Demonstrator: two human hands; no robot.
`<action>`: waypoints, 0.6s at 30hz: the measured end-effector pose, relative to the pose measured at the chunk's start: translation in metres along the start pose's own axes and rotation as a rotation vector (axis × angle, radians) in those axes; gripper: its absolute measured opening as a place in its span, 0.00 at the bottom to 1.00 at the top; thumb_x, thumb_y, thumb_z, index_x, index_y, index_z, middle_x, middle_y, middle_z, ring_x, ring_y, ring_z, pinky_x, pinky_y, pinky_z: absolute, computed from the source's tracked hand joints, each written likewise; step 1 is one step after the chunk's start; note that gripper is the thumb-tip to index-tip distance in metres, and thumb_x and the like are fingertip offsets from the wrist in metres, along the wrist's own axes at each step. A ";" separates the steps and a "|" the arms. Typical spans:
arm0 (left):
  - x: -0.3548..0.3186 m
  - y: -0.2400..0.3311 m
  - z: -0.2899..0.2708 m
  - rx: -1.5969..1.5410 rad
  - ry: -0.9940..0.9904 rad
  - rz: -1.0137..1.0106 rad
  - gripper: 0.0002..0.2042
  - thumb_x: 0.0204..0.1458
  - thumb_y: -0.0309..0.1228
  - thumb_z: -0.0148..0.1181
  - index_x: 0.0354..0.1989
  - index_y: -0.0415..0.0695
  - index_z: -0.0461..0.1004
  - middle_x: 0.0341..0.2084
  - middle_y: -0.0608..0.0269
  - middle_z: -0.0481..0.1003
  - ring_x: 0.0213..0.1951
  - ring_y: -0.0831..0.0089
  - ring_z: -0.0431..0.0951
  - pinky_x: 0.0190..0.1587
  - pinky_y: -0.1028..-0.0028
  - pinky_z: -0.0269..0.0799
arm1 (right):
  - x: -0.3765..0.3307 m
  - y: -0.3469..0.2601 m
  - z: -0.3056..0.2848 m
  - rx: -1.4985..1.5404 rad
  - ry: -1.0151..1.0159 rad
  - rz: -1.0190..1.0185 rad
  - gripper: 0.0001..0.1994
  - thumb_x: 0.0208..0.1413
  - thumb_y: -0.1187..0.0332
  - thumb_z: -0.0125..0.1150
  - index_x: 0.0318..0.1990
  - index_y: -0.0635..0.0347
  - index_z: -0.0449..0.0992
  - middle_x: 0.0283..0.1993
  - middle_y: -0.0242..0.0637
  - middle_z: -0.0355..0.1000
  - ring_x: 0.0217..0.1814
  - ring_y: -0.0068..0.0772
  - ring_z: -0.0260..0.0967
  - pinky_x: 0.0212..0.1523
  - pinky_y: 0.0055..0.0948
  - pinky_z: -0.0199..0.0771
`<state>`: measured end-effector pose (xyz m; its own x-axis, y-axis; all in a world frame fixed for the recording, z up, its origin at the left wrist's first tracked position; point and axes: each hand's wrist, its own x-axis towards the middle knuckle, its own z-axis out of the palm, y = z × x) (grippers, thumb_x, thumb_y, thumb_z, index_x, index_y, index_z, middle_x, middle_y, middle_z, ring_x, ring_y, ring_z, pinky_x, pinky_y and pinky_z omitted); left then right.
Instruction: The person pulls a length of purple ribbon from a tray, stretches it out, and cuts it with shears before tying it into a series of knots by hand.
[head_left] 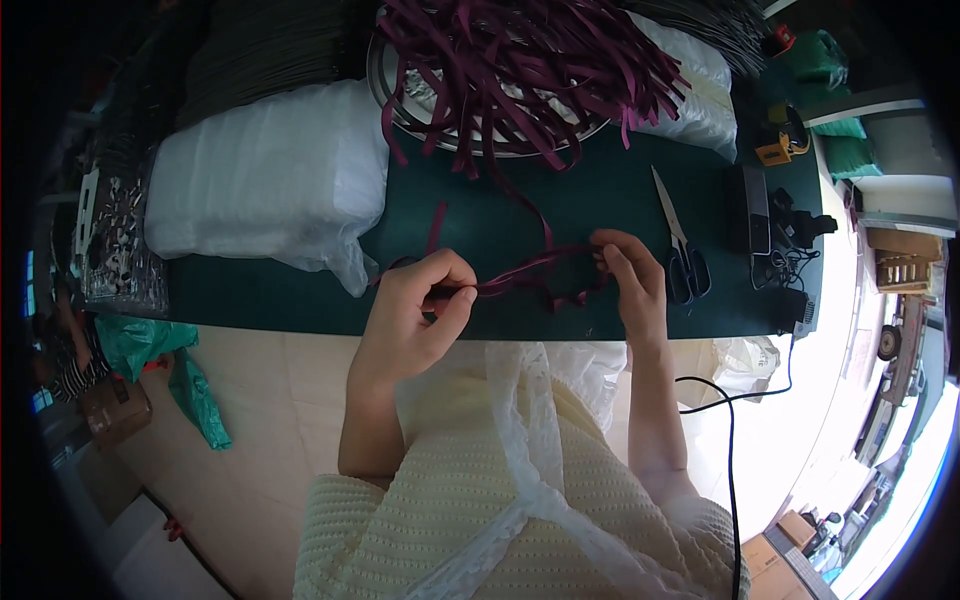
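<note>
Pinching a narrow, satiny maroon ribbon (520, 270) at mid-frame, your left hand (415, 305) grips one end while your right hand (630, 275) closes fingertips on its looped part above the dark green mat (620, 200). Steel scissors (680, 250) lie just right; a tangled ribbon heap (520, 60) fills a round metal tray (385, 85) at upper centre, beside a soft white plastic bundle (270, 170)

Smooth, faintly shiny maroon cloth ribbon (520, 272); matt dark green table mat (620, 200); bright metal scissors (680, 245) with black plastic handles; translucent crinkled plastic bag (265, 175) at the mat's left edge.
</note>
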<state>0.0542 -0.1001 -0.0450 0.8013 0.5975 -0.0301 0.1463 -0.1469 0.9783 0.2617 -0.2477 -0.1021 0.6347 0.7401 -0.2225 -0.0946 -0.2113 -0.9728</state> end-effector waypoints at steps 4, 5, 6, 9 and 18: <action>0.000 0.005 0.004 0.126 -0.101 0.030 0.03 0.46 0.19 0.53 0.25 0.37 0.65 0.17 0.62 0.67 0.17 0.78 0.63 0.20 0.81 0.58 | -0.004 -0.015 0.014 -0.303 0.044 -0.398 0.12 0.46 0.76 0.57 0.42 0.63 0.73 0.43 0.39 0.72 0.45 0.34 0.69 0.47 0.28 0.66; -0.001 0.006 0.006 0.132 -0.107 0.035 0.03 0.45 0.19 0.53 0.25 0.37 0.65 0.17 0.61 0.67 0.17 0.77 0.64 0.20 0.80 0.59 | -0.007 -0.022 0.019 -0.318 -0.076 -0.454 0.13 0.46 0.76 0.58 0.42 0.63 0.73 0.43 0.40 0.72 0.46 0.36 0.68 0.47 0.29 0.66; -0.001 0.008 0.007 0.140 -0.112 0.041 0.03 0.45 0.19 0.53 0.25 0.37 0.65 0.17 0.61 0.67 0.17 0.76 0.65 0.20 0.79 0.60 | -0.008 -0.029 0.024 -0.315 -0.205 -0.474 0.14 0.46 0.76 0.59 0.43 0.63 0.73 0.44 0.41 0.71 0.47 0.38 0.68 0.48 0.30 0.66; -0.001 0.010 0.005 0.124 -0.136 0.018 0.03 0.45 0.20 0.54 0.26 0.37 0.65 0.18 0.61 0.68 0.17 0.75 0.66 0.20 0.78 0.61 | -0.006 -0.038 0.042 -0.123 -0.496 -0.466 0.16 0.50 0.69 0.59 0.46 0.65 0.72 0.44 0.43 0.71 0.47 0.39 0.67 0.46 0.31 0.66; -0.008 0.013 0.000 0.053 -0.127 -0.061 0.02 0.46 0.21 0.53 0.26 0.37 0.67 0.18 0.67 0.67 0.20 0.85 0.63 0.22 0.84 0.58 | -0.002 -0.042 0.050 0.086 -0.814 -0.011 0.14 0.60 0.62 0.49 0.40 0.66 0.74 0.27 0.34 0.69 0.29 0.20 0.65 0.31 0.21 0.65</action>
<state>0.0494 -0.1070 -0.0320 0.8566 0.5022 -0.1187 0.2249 -0.1563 0.9618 0.2263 -0.2088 -0.0643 -0.1163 0.9807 -0.1572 -0.1713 -0.1757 -0.9694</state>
